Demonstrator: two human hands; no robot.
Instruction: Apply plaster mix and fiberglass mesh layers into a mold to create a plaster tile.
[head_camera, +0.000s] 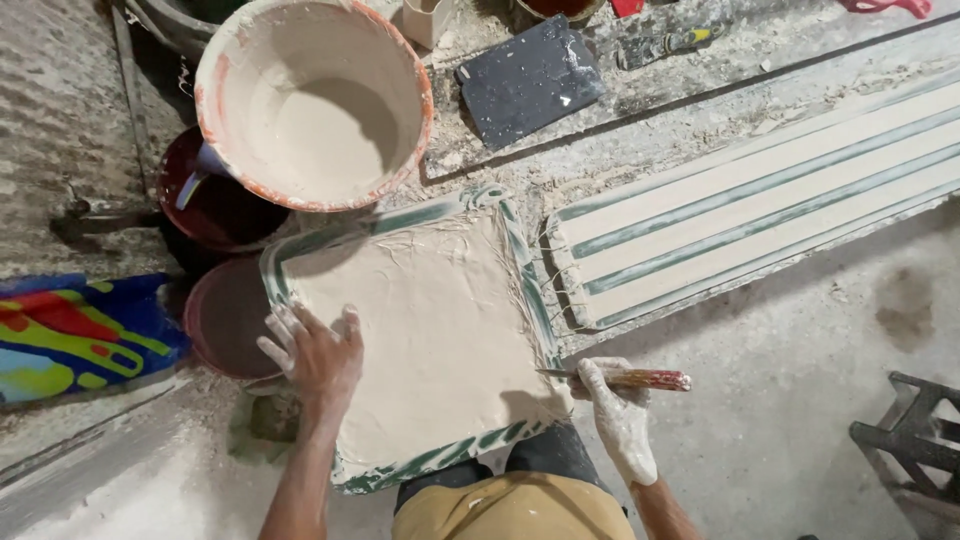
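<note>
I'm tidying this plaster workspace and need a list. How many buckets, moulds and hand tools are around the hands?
Buckets: 3 (plaster bucket, two dark red buckets)
Moulds: 2 (square mould, long mould)
Hand tools: 2 (knife, dark trowel)
Total: 7

Two hands are in view: the left hand (312, 352) at lower centre-left and the right hand (617, 412) at lower centre-right. One red-handled tool (632, 379) lies across the right hand.

There are two plaster-filled moulds with green rims: one square mould (430, 330) in the middle and one long ribbed mould (760, 195) at the right.

Three round vessels stand at the left: one large plaster-caked bucket (315, 100) at upper left, and two dark red bowls, one (215, 205) under the bucket and one (225, 315) just below it.

One dark flat slab (530, 80) lies at top centre. One bright patterned cloth (70, 335) lies at the far left. One dark metal frame (915, 445) shows at lower right.
</note>
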